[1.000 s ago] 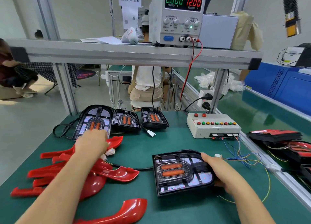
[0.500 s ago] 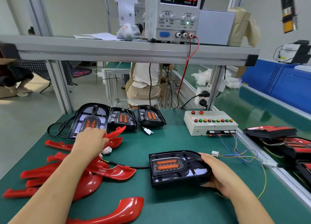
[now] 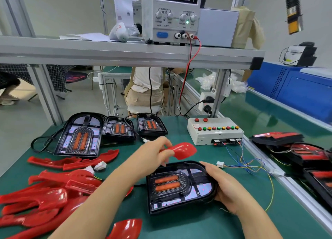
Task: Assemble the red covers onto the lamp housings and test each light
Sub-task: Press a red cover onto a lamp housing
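A black lamp housing (image 3: 179, 186) with two orange strips lies tilted on the green table in front of me. My right hand (image 3: 228, 188) grips its right end. My left hand (image 3: 152, 157) holds a red cover (image 3: 183, 150) in the air just above the housing's far edge. A pile of red covers (image 3: 53, 193) lies on the table to the left. Three more black housings (image 3: 82, 136) stand in a row behind it.
A white test box (image 3: 213, 134) with coloured buttons sits at the back right, thin wires (image 3: 248, 165) trailing from it. A power supply (image 3: 172, 14) reading 12.00 stands on the shelf above. Finished lamps (image 3: 291, 148) lie at the right. A person sits beyond the bench.
My left hand lifted one red cover out of the pile and carried it right, over the housing. My right hand tilted the housing's near edge up slightly.
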